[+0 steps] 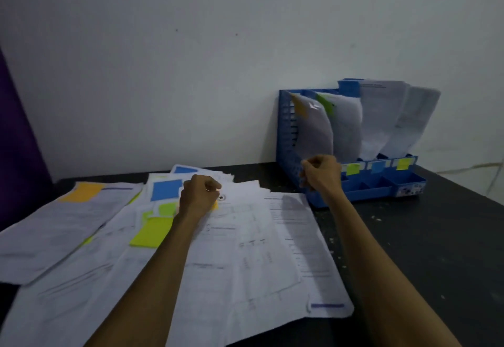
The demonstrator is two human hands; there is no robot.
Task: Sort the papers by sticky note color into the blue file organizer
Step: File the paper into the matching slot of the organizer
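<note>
The blue file organizer (282,128) stands against the wall at the back right. Its slots hold sheets tagged with an orange note (300,106), a green note (326,102) and a blue note (349,86); a fourth slot holds untagged-looking sheets (417,117). My right hand (320,173) is curled at the lower edge of the orange-tagged sheet (316,134) in the leftmost slot and pinches it. My left hand (200,196) is curled on the spread pile of papers (245,251), gripping the top edge of a sheet whose orange-yellow note (216,205) peeks out beneath the fingers.
On the dark table (436,251) lie loose sheets with an orange note (81,192), blue notes (166,190) and a yellow-green note (152,232). The organizer's front tray (403,181) carries green, blue and yellow labels. A purple surface (16,142) borders the left.
</note>
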